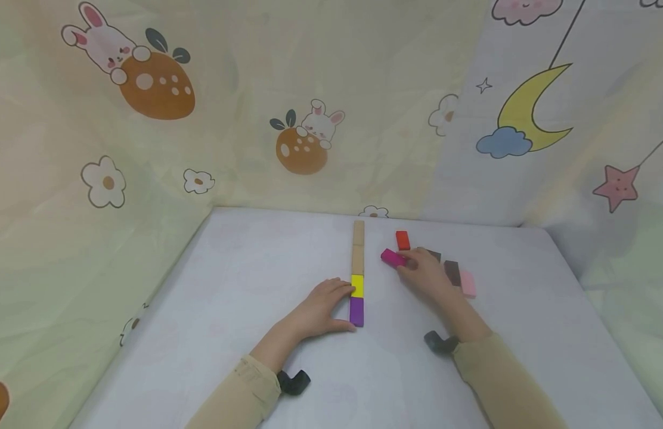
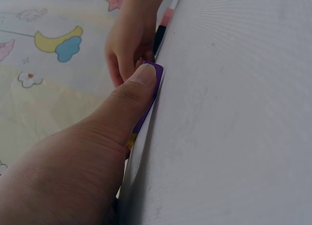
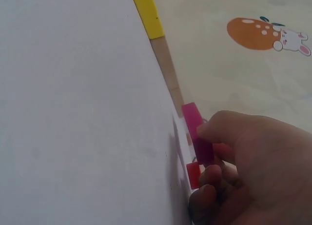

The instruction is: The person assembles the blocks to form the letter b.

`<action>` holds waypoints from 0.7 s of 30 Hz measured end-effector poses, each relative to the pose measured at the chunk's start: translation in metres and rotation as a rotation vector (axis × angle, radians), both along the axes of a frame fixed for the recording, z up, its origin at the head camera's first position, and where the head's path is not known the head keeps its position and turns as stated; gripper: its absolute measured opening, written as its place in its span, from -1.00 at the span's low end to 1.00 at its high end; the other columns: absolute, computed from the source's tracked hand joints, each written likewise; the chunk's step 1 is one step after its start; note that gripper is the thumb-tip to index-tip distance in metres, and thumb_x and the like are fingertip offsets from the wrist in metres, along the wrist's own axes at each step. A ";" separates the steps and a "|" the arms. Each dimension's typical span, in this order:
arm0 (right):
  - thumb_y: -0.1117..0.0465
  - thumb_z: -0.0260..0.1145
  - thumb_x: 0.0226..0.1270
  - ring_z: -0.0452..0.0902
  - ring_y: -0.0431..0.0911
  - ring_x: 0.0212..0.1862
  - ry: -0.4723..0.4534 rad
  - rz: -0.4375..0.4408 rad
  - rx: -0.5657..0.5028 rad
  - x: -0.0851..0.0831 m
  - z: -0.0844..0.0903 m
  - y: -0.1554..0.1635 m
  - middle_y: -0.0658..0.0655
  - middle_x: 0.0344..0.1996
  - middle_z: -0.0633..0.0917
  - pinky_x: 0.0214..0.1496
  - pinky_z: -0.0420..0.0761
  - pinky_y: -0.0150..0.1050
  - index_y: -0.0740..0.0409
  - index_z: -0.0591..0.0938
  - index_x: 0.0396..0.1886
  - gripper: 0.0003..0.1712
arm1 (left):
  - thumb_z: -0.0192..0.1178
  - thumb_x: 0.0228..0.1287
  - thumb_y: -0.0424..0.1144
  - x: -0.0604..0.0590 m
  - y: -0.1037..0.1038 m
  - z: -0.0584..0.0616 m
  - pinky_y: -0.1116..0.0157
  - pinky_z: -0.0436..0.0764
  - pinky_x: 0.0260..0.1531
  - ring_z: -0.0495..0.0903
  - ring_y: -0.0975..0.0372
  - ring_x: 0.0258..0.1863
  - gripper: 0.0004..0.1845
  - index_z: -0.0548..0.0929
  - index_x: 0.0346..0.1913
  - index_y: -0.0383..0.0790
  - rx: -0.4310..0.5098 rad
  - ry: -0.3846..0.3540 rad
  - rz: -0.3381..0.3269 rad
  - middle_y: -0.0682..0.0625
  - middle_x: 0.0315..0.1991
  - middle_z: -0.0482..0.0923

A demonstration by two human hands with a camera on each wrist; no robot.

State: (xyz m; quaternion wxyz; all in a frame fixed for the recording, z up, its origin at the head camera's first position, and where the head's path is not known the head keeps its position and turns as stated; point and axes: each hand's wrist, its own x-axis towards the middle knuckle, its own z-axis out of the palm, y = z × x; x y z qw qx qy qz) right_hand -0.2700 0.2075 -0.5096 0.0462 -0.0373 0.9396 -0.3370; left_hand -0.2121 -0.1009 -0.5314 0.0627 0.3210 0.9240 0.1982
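Right hand point(image 1: 425, 271) pinches magenta block point(image 1: 393, 257) right of block row point(image 1: 358, 271). Left hand point(image 1: 323, 307), fingers relaxed, steadies purple block point(image 1: 356, 311). Risk: nudge skews row.

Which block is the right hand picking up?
The magenta block. The right hand pinches it by one end, apart from the line. The red block lies loose just beyond it, and the brown and pink ones lie untouched beside the wrist.

Purple block point(image 1: 356, 311), yellow block point(image 1: 357, 285), magenta block point(image 1: 393, 257), red block point(image 1: 402, 240).
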 end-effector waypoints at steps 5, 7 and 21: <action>-0.01 0.31 0.34 0.47 0.01 0.14 -0.009 -0.008 0.009 -0.009 -0.002 -0.008 0.05 0.22 0.48 0.09 0.67 0.01 -0.22 0.51 0.31 -0.47 | 0.27 0.08 0.40 0.000 -0.001 0.000 0.06 0.10 0.56 0.12 0.11 0.54 -0.06 0.28 0.48 0.09 0.003 -0.002 0.002 0.11 0.49 0.25; -0.02 0.31 0.33 0.47 0.00 0.12 -0.018 -0.012 -0.003 -0.012 -0.002 -0.011 0.01 0.19 0.50 0.09 0.67 0.02 -0.25 0.52 0.28 -0.49 | 0.27 0.08 0.40 -0.001 -0.001 0.000 0.06 0.10 0.56 0.12 0.11 0.54 -0.07 0.28 0.48 0.09 0.003 0.000 0.002 0.11 0.48 0.25; -0.01 0.32 0.35 0.48 0.00 0.08 -0.038 0.060 -0.018 -0.027 -0.002 -0.022 -0.01 0.15 0.53 0.10 0.66 0.00 -0.28 0.54 0.24 -0.53 | 0.28 0.08 0.38 -0.001 -0.001 0.000 0.07 0.10 0.56 0.13 0.12 0.53 -0.08 0.29 0.47 0.09 0.000 0.001 0.003 0.11 0.48 0.26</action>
